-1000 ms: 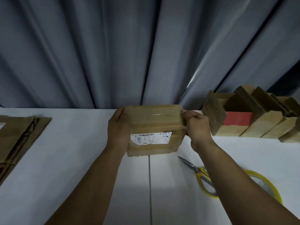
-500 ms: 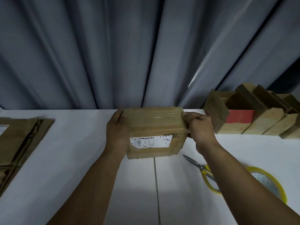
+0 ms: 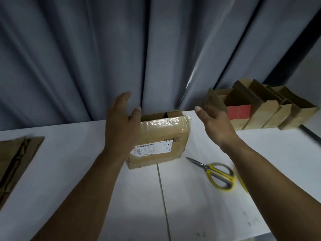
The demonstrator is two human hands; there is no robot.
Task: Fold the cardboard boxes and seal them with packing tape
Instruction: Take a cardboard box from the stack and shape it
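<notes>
Head view: 1 white table [image 3: 69, 171] before grey curtains [image 3: 86, 49].
Cardboard box [image 3: 161, 136]: stands on the table near its far edge (clear tape [image 3: 163, 122] across the top).
Left hand [image 3: 121, 126]: fingers straight, spread, at the box's left end; contact unclear.
Right hand [image 3: 215, 120]: fingers loose, holding nothing, just right of the box.

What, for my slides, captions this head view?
Open left hand and right hand beside taped cardboard box on table.

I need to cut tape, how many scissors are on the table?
1. The yellow-handled scissors lie on the white table, right of the labelled box; the right forearm could hide others.
</notes>
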